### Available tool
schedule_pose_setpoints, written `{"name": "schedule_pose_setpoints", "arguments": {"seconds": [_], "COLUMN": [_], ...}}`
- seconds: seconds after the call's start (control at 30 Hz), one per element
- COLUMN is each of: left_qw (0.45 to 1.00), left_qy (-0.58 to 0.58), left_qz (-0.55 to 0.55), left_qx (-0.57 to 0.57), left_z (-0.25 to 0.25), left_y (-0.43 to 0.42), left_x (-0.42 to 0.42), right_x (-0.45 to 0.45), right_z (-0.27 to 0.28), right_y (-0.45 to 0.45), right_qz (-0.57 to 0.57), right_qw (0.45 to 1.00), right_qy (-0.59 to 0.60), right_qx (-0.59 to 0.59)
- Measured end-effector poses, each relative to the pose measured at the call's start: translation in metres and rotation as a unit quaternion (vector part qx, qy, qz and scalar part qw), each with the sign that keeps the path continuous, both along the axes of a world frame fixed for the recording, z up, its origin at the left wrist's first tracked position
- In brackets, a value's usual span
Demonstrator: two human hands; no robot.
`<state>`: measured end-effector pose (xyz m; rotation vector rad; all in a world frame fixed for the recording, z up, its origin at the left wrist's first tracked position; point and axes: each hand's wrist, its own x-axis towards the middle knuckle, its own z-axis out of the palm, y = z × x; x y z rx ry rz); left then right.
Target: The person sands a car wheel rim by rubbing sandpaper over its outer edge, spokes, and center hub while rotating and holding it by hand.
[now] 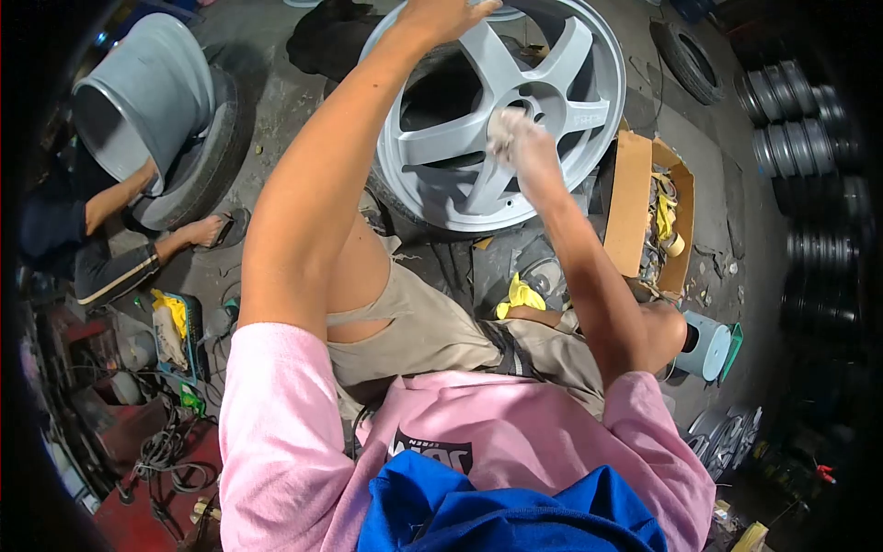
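Note:
A grey multi-spoke wheel rim [448, 143] lies face up in front of me, over what looks like a tire. My left hand [443, 18] is at the rim's far upper edge, partly cut off by the top of the view; its fingers appear closed over the edge. Near the hub, my right hand [526, 152] presses on the spokes, whitish with dust and blurred by motion. Its fingers are bent around something pale that I cannot make out.
An open cardboard box [628, 207] with tape rolls and scraps stands right of the rim. A yellow cloth [521, 296] lies between my legs. At left, another person's hand [143, 177] touches a grey wheel barrel [161, 87] on a tire [216, 170]. Stacked rims [782, 147] line the right.

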<state>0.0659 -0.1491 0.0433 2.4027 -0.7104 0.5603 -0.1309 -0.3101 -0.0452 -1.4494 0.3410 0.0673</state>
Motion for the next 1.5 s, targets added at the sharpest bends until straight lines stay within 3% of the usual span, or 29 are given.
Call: {"name": "schedule_pose_setpoints", "arguments": {"seconds": [0.03, 0.07, 0.13, 0.17, 0.2, 0.27, 0.37, 0.47, 0.5, 0.53, 0.57, 0.6, 0.63, 0.67, 0.7, 0.77, 0.83, 1.03, 1.2, 1.27, 1.33, 1.4, 1.5], "left_qw": [1.000, 1.000, 1.000, 1.000, 1.000, 1.000, 1.000, 0.999, 0.997, 0.993, 0.992, 0.992, 0.993, 0.994, 0.994, 0.995, 0.998, 0.987, 0.959, 0.945, 0.939, 0.954, 0.950], "left_qy": [-0.001, -0.008, -0.021, -0.021, -0.021, -0.017, -0.012, 0.014, 0.004, -0.006, 0.015, 0.013, 0.001, -0.013, -0.002, 0.005, 0.015, 0.151, 0.264, 0.274, 0.301, 0.258, 0.254], "left_qz": [-0.001, -0.003, -0.004, 0.000, 0.004, 0.005, -0.009, -0.040, -0.048, -0.055, -0.058, -0.059, -0.050, -0.044, -0.057, -0.050, -0.018, -0.048, -0.037, -0.015, 0.042, 0.059, 0.134], "left_qx": [0.000, -0.003, -0.005, -0.001, 0.003, 0.001, -0.005, -0.025, -0.066, -0.107, -0.111, -0.109, -0.104, -0.098, -0.088, -0.082, -0.056, -0.019, 0.101, 0.178, 0.159, 0.140, 0.124], "left_z": [-0.001, -0.001, -0.004, -0.007, -0.008, -0.005, 0.004, 0.020, 0.020, 0.018, 0.018, 0.021, 0.023, 0.028, 0.028, 0.028, 0.024, 0.031, 0.035, 0.035, 0.048, 0.035, 0.018], "left_y": [-0.001, 0.000, 0.002, 0.001, 0.002, 0.004, -0.002, 0.001, 0.001, 0.000, -0.004, -0.004, -0.005, -0.008, -0.003, 0.006, 0.022, 0.079, 0.128, 0.156, 0.183, 0.230, 0.294], "left_x": [-0.001, -0.002, 0.001, 0.002, 0.004, 0.003, -0.008, -0.023, -0.028, -0.032, -0.037, -0.044, -0.051, -0.058, -0.056, -0.057, -0.052, -0.051, -0.084, -0.103, -0.136, -0.150, -0.193], "right_x": [0.010, 0.004, -0.012, -0.015, -0.021, -0.042, -0.018, -0.023, -0.032, -0.051, -0.061, -0.064, -0.064, -0.067, -0.069, -0.062, -0.060, -0.101, -0.120, -0.126, -0.121, -0.112, -0.101], "right_z": [0.004, 0.004, -0.007, -0.056, -0.058, -0.057, -0.027, -0.037, -0.067, -0.057, -0.078, -0.101, -0.086, -0.065, -0.035, 0.018, 0.019, 0.091, 0.070, 0.067, 0.071, 0.069, 0.072], "right_y": [0.003, 0.010, 0.021, -0.004, -0.027, -0.074, -0.137, -0.130, -0.126, -0.090, -0.071, -0.057, -0.040, -0.031, -0.033, -0.056, -0.108, -0.236, -0.271, -0.250, -0.239, -0.236, -0.225], "right_qz": [-0.029, -0.026, -0.052, 0.013, 0.013, 0.188, 0.225, 0.188, 0.174, 0.129, 0.060, 0.003, 0.024, 0.041, 0.033, 0.093, 0.047, -0.013, -0.101, -0.020, -0.016, -0.023, -0.014], "right_qw": [0.994, 0.994, 0.989, 0.846, 0.845, 0.704, 0.551, 0.536, 0.569, 0.676, 0.711, 0.718, 0.846, 0.936, 0.938, 0.988, 0.923, 0.872, 0.855, 0.853, 0.846, 0.843, 0.849], "right_qy": [-0.067, -0.070, -0.060, -0.234, -0.238, -0.220, -0.289, -0.249, -0.221, -0.141, -0.153, -0.239, -0.154, -0.064, -0.065, -0.008, -0.165, -0.137, -0.184, -0.097, -0.106, -0.218, -0.204], "right_qx": [0.082, 0.083, -0.127, -0.479, -0.478, -0.649, -0.750, -0.784, -0.773, -0.712, -0.683, -0.654, -0.511, -0.343, -0.340, -0.124, -0.345, -0.470, -0.475, -0.512, -0.522, -0.491, -0.487]}}
